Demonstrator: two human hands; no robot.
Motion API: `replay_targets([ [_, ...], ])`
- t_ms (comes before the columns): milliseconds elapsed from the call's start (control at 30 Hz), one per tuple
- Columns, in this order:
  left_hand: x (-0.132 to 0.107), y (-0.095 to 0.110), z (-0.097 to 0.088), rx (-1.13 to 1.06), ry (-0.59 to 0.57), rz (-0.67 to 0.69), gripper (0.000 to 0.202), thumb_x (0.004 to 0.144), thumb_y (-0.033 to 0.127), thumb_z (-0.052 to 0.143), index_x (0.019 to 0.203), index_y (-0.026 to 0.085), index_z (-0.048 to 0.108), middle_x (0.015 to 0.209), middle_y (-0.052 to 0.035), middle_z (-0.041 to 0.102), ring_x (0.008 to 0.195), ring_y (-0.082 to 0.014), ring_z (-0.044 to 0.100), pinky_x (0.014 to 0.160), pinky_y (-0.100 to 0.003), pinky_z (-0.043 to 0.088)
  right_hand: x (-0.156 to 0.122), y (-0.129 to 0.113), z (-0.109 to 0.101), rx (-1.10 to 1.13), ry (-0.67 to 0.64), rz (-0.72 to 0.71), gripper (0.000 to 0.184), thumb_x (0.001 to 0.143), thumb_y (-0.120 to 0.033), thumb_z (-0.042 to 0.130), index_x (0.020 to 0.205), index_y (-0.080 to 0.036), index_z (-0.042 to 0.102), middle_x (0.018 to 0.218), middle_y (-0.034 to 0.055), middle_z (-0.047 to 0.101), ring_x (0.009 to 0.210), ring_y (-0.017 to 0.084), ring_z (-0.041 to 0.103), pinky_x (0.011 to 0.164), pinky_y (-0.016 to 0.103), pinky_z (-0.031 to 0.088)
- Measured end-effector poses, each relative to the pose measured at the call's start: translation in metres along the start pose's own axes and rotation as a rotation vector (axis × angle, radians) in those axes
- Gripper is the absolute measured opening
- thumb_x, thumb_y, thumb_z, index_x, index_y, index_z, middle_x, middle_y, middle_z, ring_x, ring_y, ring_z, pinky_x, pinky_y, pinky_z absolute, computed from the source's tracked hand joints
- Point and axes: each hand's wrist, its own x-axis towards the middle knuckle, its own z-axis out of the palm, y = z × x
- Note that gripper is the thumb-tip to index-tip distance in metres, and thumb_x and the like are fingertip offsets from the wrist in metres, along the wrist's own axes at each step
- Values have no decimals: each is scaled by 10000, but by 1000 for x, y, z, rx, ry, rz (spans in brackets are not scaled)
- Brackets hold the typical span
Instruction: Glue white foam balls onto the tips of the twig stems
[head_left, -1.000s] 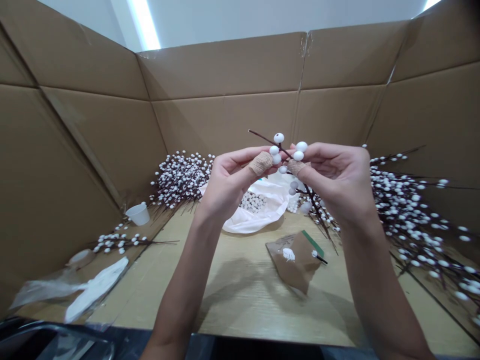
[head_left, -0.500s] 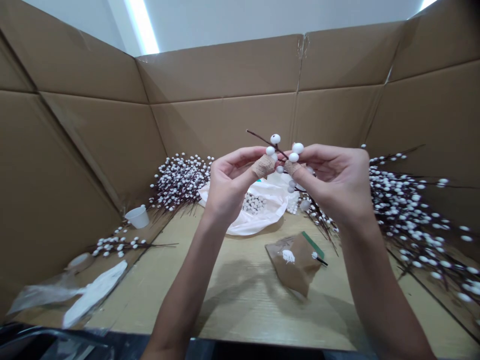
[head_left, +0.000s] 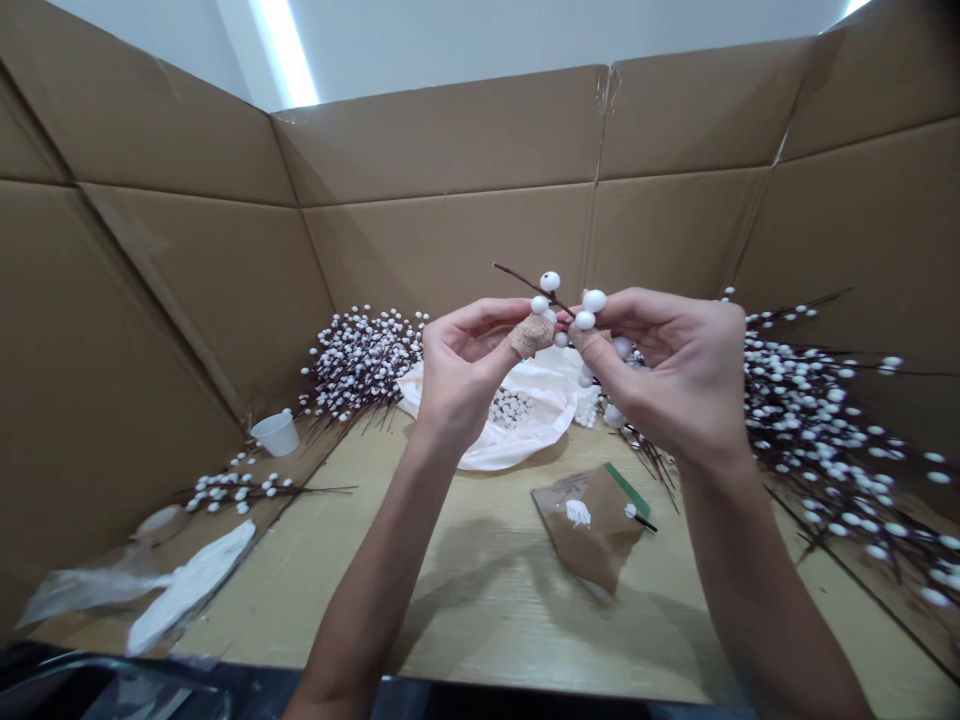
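Two-Point Grip, Raised Position

Grip. The left hand [head_left: 469, 375] and the right hand [head_left: 675, 365] are raised above the table [head_left: 487, 645], near each other. Both are closed on one berry stem [head_left: 525, 281], thumb against fingers. Whether the left fingertips press on the stalk or on a berry is hidden. Each thumb wears a tan wrap [head_left: 532, 336].

Workpiece. The berry stem lies between the hands, its bare brown tip pointing up and to the left. White berries [head_left: 594, 301] sit along it beside both thumbs; its lower part passes behind the right hand.

Table, centre. Behind the hands, an open white bag [head_left: 551, 425] contains loose white beads [head_left: 512, 408]. Nearer, below the right hand, a brown sheet [head_left: 596, 550] with a green edge carries a white patch [head_left: 577, 513] and a thin black stick [head_left: 645, 523], white at one end.

Sides. Left: a berry bundle [head_left: 364, 360], a white cup [head_left: 276, 434], a loose sprig [head_left: 240, 488] and a tape roll [head_left: 161, 524]. Right: a larger bundle [head_left: 832, 430]. Cardboard panels [head_left: 442, 150] enclose the back and both sides.
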Motion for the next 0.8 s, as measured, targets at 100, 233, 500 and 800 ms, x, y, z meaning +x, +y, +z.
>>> replay_targets([
  [100,0,-1,0,-10,1,-3,231,646,328,820,800,191,714,869,-43,750,869,-214,707,831,-359,583,0,1,0,-1,-4,-1,24,739,-163,674,720,-178,677,716,13,676,675,150,626,667,284,531],
  [233,1,-1,0,-38,-5,10,203,647,296,822,783,191,715,846,-34,752,846,-205,711,819,-349,586,0,2,2,22,-5,-7,28,730,-150,672,710,-169,670,704,13,671,665,147,625,660,281,528],
  [500,1,-1,-2,-31,-21,21,165,643,274,824,756,199,730,837,-33,749,823,-200,709,813,-355,580,0,3,2,11,-6,-22,42,737,-152,651,705,-179,656,694,9,671,651,142,623,626,266,521],
  [800,1,-4,1,5,-11,52,193,614,323,839,727,204,737,808,-28,742,807,-191,698,781,-342,578,0,6,3,-20,19,-7,63,736,-153,638,693,-199,641,674,4,651,646,156,618,604,283,521],
])
